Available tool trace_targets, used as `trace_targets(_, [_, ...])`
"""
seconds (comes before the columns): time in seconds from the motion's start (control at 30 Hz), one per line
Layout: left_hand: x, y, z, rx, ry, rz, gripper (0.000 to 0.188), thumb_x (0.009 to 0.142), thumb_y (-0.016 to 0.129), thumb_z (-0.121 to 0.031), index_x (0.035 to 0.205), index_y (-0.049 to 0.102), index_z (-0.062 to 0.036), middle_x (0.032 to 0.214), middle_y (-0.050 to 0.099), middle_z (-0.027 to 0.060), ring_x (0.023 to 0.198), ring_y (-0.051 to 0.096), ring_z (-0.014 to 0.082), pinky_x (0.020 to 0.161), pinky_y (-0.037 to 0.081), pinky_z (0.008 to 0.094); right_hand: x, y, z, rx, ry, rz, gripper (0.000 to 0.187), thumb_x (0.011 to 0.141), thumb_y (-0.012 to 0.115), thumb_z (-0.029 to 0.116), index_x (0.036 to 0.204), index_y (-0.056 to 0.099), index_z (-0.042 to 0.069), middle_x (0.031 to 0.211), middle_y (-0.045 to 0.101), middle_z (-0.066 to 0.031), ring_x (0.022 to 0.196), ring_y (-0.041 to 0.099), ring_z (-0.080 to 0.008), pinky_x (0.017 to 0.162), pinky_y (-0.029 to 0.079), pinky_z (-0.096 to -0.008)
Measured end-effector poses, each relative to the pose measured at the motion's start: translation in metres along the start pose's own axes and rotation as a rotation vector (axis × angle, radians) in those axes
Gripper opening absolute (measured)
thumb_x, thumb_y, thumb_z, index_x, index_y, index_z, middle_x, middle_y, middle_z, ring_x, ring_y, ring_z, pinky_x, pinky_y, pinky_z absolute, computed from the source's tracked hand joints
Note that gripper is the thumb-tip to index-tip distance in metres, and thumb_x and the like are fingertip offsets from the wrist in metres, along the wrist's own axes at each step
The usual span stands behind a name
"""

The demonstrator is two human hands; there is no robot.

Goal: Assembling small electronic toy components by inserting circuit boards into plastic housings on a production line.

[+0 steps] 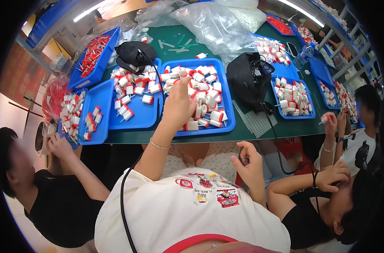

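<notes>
My left hand [178, 101] reaches over a blue tray [230, 120] heaped with small white-and-red plug-like pieces [209, 100]. Its fingertips are closed at the top of the heap on one white-and-red piece [182, 73], partly hidden by the fingers. Below the table's front edge, in front of my shirt, hangs my right hand [250, 163]. Its thumb and forefinger stand apart while the other fingers curl round something small and dark, too hidden to name.
Left of my tray lies a blue tray [135, 122] of similar pieces; a black pouch [135, 55] sits behind it. A black bag [250, 80] with a cable stands at right, beside perforated grey sheets [255, 122]. Clear plastic bags [209, 25] lie behind. Co-workers sit on both sides.
</notes>
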State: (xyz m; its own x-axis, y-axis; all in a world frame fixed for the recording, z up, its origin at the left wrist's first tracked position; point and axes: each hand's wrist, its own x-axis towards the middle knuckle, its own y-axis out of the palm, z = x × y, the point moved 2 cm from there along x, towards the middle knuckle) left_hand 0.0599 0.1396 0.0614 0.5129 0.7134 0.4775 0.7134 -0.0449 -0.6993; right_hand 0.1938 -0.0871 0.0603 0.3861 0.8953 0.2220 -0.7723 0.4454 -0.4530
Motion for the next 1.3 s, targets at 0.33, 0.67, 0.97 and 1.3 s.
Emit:
trace_targets(0.33, [-0.091, -0.012, -0.003, -0.109, 0.266, -0.141, 0.028, 0.069, 0.062, -0.001, 0.095, 0.051, -0.002, 0.1, 0.053, 0.0158, 0.088, 0.054, 0.0285, 0.073, 0.044, 0.0342, -0.001, 0.005, -0.007, -0.032, 0.041, 0.094, 0.036, 0.068, 0.067, 0.005, 0.101, 0.053, 0.002, 0.061, 0.038, -0.0003, 0.054, 0.035, -0.0076, 0.048, 0.029, -0.0224])
trace_targets(0.67, [-0.146, -0.063, 0.09, 0.062, -0.503, 0.938, 0.016, 0.066, 0.063, -0.016, 0.073, 0.066, -0.0013, 0.065, 0.062, 0.0129, 0.057, 0.059, 0.0216, 0.056, 0.047, 0.03, 0.016, 0.022, 0.007, -0.189, -0.043, 0.258, 0.041, 0.069, 0.067, 0.013, 0.106, 0.053, 0.002, 0.08, 0.054, -0.0085, 0.064, 0.05, -0.0179, 0.06, 0.038, -0.0285])
trace_targets(0.97, [-0.116, -0.131, 0.139, 0.536, -0.741, 0.173, 0.015, 0.074, 0.058, -0.02, 0.076, 0.064, -0.0065, 0.076, 0.062, 0.0156, 0.076, 0.06, 0.0313, 0.065, 0.047, 0.0393, 0.014, 0.029, 0.006, -0.25, 0.022, 0.325, 0.049, 0.068, 0.069, 0.015, 0.111, 0.05, 0.002, 0.079, 0.054, -0.0096, 0.062, 0.049, -0.0171, 0.058, 0.036, -0.0297])
trace_targets(1.3, [-0.081, -0.083, 0.16, 0.782, -0.58, 0.145, 0.041, 0.066, 0.073, -0.027, 0.102, 0.06, -0.0128, 0.101, 0.056, 0.007, 0.095, 0.053, 0.025, 0.069, 0.046, 0.0424, 0.014, 0.031, 0.014, -0.301, -0.002, 0.353, 0.033, 0.077, 0.058, 0.009, 0.109, 0.052, 0.004, 0.086, 0.054, -0.0101, 0.073, 0.052, -0.023, 0.068, 0.037, -0.034])
